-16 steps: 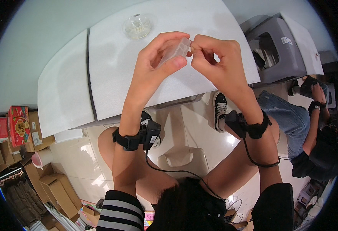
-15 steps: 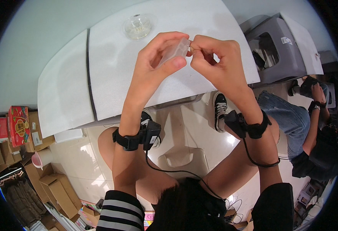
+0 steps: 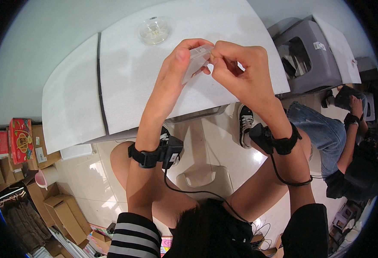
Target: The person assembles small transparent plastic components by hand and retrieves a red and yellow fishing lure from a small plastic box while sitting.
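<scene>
My left hand (image 3: 174, 66) grips a small clear plastic box (image 3: 194, 65), tilted above the white table (image 3: 124, 81). Its thumb rests along the near side of the box, while the other fingers curl behind it. A small brownish bit shows at the box's lower edge. My right hand (image 3: 244, 64) is closed in a pinch right at the box's right end. Whatever lies between those fingertips is too small and hidden to name. Beyond my left hand stands a round clear dish (image 3: 153, 33) with small pale yellowish pieces inside.
On the right is a grey bin-like container (image 3: 313, 56) with a wide opening. Another person (image 3: 322, 133) sits beside it. Cardboard boxes (image 3: 66, 215) and a red package (image 3: 21, 139) stand at the left. Black cables (image 3: 197, 190) run from my wrist straps.
My left thumb has shifted up and back along the box, baring more of it. The box has turned slightly, and a brownish bit now shows. My right hand keeps its pinch.
</scene>
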The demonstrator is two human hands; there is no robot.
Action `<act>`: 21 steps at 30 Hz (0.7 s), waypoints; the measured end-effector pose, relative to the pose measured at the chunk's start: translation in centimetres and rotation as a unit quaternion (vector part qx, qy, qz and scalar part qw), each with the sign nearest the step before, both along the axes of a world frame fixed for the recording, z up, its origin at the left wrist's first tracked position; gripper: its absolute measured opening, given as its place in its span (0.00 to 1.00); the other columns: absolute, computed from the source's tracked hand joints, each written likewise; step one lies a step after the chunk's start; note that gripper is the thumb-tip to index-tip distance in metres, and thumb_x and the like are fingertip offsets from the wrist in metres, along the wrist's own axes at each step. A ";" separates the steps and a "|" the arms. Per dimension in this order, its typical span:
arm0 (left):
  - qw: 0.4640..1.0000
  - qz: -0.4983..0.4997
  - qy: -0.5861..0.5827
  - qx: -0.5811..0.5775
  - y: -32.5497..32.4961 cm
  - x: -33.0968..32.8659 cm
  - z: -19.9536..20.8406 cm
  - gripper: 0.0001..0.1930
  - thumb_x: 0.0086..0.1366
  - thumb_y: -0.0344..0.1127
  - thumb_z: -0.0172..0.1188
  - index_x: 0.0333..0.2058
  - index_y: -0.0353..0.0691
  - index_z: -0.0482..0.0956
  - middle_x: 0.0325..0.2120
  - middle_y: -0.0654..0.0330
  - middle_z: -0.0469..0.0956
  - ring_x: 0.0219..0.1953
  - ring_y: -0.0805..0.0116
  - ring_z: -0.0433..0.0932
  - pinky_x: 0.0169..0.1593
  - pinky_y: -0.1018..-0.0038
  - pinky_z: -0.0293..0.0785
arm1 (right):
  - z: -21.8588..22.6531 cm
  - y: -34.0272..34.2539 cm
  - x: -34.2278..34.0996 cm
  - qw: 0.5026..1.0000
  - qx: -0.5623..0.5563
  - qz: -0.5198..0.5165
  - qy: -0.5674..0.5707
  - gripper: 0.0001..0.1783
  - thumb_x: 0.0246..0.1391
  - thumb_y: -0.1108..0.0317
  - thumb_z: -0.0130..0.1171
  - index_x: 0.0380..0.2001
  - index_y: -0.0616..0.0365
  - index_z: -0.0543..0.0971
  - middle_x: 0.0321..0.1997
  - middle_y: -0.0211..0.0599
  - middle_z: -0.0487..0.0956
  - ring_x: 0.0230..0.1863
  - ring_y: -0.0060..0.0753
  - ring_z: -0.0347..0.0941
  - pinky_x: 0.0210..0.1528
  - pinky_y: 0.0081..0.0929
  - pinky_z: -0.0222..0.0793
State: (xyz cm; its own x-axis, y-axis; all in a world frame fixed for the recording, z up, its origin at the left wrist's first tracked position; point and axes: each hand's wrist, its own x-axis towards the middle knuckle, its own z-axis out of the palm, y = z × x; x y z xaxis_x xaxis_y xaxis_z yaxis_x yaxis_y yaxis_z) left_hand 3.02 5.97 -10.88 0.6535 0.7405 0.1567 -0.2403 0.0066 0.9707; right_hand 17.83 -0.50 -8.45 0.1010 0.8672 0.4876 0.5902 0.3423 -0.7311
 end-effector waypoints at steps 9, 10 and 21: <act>1.000 0.000 0.006 0.008 0.6 -0.2 -1.0 0.35 0.67 0.65 0.42 0.50 0.34 0.70 0.41 0.57 0.74 0.41 0.69 0.71 0.51 0.73 0.66 | -0.4 0.0 -0.4 0.997 -0.043 0.049 0.045 0.07 0.48 0.71 0.59 0.23 0.62 0.74 0.13 0.38 0.69 0.14 0.28 0.66 0.21 0.23 0.63; 1.000 -0.001 0.012 0.011 0.7 -0.2 -1.0 0.34 0.68 0.65 0.43 0.50 0.34 0.70 0.41 0.57 0.74 0.42 0.69 0.70 0.52 0.73 0.65 | -0.3 0.0 -0.4 0.997 -0.042 0.049 0.044 0.07 0.48 0.71 0.59 0.23 0.62 0.74 0.13 0.38 0.69 0.14 0.28 0.66 0.21 0.23 0.63; 1.000 0.006 -0.005 0.000 0.7 0.1 -1.1 0.29 0.70 0.59 0.43 0.50 0.36 0.70 0.42 0.59 0.73 0.45 0.69 0.69 0.54 0.73 0.64 | -0.7 0.3 -0.5 0.997 -0.051 0.032 0.054 0.09 0.51 0.69 0.59 0.24 0.64 0.74 0.15 0.39 0.72 0.16 0.28 0.68 0.23 0.23 0.65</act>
State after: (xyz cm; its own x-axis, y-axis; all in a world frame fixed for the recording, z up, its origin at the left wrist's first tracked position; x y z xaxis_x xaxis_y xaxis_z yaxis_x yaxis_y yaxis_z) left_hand 3.10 6.67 -11.97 0.6432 0.7481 0.1633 -0.2507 0.0043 0.9681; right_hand 17.36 -0.18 -9.18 0.0918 0.9183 0.3852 0.4859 0.2963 -0.8222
